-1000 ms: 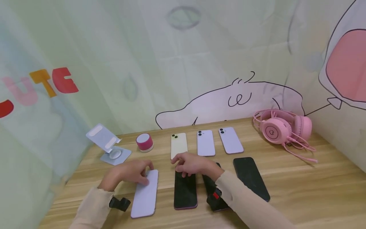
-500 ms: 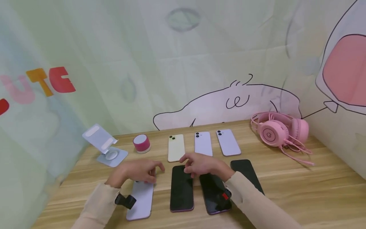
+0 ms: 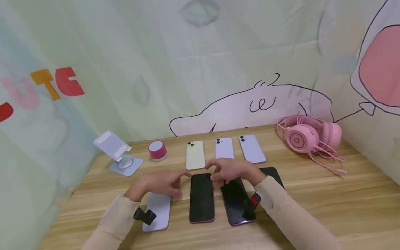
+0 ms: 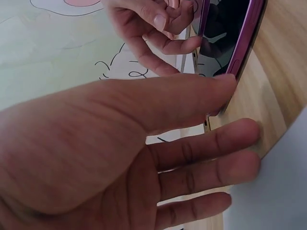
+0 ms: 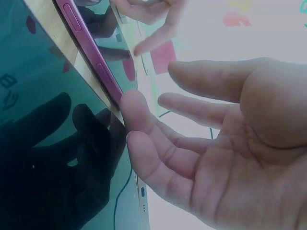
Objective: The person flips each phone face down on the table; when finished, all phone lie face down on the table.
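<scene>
To the left of both hands, a folding phone stand (image 3: 117,152) and a small pink-and-white speaker (image 3: 157,150) stand on the wooden table (image 3: 343,201). The left hand (image 3: 159,184) lies over the far end of a lilac phone (image 3: 157,211) that is face down, its fingers stretched out and relaxed, gripping nothing. The left wrist view shows what the head view cannot: the fingertips (image 4: 240,148) rest on the wood and on the pale phone's edge, and the thumb reaches toward the purple-rimmed side of the middle dark phone (image 4: 230,33).

That middle dark phone (image 3: 201,198) lies screen up between the two hands. The right hand (image 3: 232,171) hovers over the far end of the next dark phone (image 3: 237,203), fingers loosely spread and holding nothing. The right wrist view shows its fingertips (image 5: 136,112) just at the gap between the two dark screens, reflected in the glass; whether they press the glass cannot be told.

Beyond the hands lie a yellow phone (image 3: 195,155) and two lilac phones (image 3: 224,148) (image 3: 251,149), backs up. Right of the right hand a fourth dark phone (image 3: 272,173) is partly hidden by the sleeve, and farther right lie pink headphones (image 3: 307,137).
</scene>
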A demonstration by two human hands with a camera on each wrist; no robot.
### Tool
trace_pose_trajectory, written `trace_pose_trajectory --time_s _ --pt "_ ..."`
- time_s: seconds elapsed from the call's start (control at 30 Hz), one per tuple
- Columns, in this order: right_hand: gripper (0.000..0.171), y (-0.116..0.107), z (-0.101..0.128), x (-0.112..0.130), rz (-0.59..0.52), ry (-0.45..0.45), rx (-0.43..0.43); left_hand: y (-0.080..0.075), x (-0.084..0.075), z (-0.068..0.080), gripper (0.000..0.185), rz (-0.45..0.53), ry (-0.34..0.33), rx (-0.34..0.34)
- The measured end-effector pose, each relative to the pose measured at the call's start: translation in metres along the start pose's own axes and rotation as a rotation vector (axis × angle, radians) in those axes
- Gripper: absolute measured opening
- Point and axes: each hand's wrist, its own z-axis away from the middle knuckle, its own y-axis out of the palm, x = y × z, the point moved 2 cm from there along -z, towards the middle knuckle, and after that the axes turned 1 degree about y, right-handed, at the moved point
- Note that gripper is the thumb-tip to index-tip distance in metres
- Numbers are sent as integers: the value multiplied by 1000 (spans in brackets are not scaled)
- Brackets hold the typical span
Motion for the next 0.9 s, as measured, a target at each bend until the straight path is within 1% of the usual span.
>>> trace_pose_trajectory --time_s 0.1,0.27,0.33,0.47,0.57,0.73,0.9 --pt "39 0 0 -1 -5 15 13 2 -3 -3 69 18 20 -15" --pt "40 4 -1 -1 -3 52 23 6 -6 -9 76 28 58 -26" --pt "39 6 -2 -1 0 60 21 8 -7 -11 77 32 53 -25" --pt "38 9 -4 -3 6 59 7 11 -10 -15 77 33 86 -37" --pt "39 10 -5 -3 17 53 -11 13 -9 -18 77 27 95 -45" --pt "40 13 -8 -4 29 59 -43 16 -7 -21 77 33 75 -38" --pt "37 15 -10 -3 37 78 -73 15 -7 -20 77 35 68 -37"
